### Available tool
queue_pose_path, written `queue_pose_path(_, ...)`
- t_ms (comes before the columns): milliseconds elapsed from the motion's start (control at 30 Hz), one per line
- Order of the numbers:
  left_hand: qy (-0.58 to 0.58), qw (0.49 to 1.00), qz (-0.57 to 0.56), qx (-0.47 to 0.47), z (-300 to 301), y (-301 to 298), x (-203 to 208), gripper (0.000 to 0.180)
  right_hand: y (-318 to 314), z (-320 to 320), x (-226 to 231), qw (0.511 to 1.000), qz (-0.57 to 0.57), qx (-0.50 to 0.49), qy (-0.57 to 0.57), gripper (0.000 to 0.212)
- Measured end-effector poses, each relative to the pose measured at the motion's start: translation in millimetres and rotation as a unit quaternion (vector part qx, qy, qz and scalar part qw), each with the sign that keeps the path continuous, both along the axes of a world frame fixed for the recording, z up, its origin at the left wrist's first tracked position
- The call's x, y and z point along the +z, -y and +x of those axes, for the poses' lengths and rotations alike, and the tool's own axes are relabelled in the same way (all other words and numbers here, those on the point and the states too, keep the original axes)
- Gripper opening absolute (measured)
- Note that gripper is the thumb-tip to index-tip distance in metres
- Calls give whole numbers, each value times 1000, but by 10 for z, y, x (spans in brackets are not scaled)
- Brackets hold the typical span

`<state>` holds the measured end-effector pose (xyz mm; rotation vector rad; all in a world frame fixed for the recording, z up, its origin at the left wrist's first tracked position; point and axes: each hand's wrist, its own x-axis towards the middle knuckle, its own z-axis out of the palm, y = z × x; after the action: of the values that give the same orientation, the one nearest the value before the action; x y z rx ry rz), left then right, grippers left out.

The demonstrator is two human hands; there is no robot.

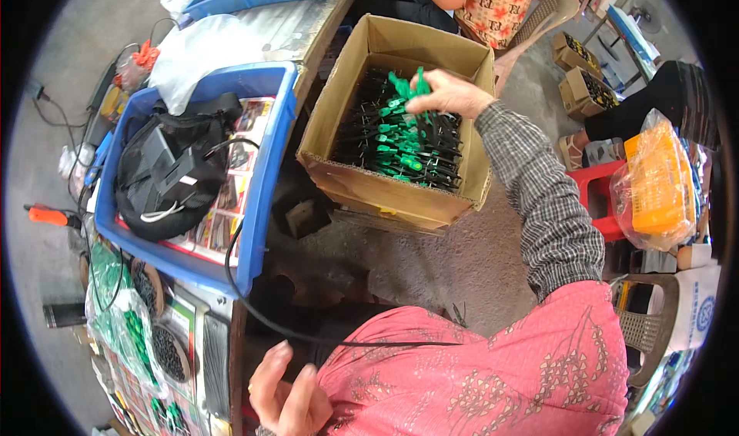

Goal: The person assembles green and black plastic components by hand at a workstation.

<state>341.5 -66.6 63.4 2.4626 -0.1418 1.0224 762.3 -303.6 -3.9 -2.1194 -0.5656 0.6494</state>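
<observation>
A deep cardboard box [385,183] stands in front of me, packed with rows of long black pieces with bright green parts [408,145], too crowded to name exactly. My right hand [453,95] reaches over its right side, thumb and fingers closed on a green piece [408,86] at the top of the pile. How far that piece extends downward I cannot make out. At the lower edge, by my pink patterned clothing, my left hand [291,394] is raised with its fingers loosely bent and apart. Nothing shows in it.
On the left bench a blue tub [265,205] holds a black bag [173,174]. A black cable crosses from it toward me. Below lie dishes of black parts [169,353] and green pieces in clear plastic. Right are a red stool [599,197] and a wrapped orange basket [654,182]. Another person sits beyond.
</observation>
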Motion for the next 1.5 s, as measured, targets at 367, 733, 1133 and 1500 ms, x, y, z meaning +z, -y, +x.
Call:
queue_pose_path(367, -124, 992, -9, 37, 224, -199, -8, 18, -203, 262, -1050, 883, -381, 265, 68, 88)
queue_pose_path(733, -124, 991, -9, 50, 105, -282, -33, 18, -112, 142, -1357, 856, -449, 225, 119, 57)
queue_pose_path(1133, -130, 991, -19, 34, 26, -292, -89, 17, -75, -37, -1343, 830, -463, 253, 182, 37)
queue_pose_path(1500, -176, 980, -63, 74, -64, -302, -272, 21, -49, 178, -1123, 853, -405, 115, 308, 17)
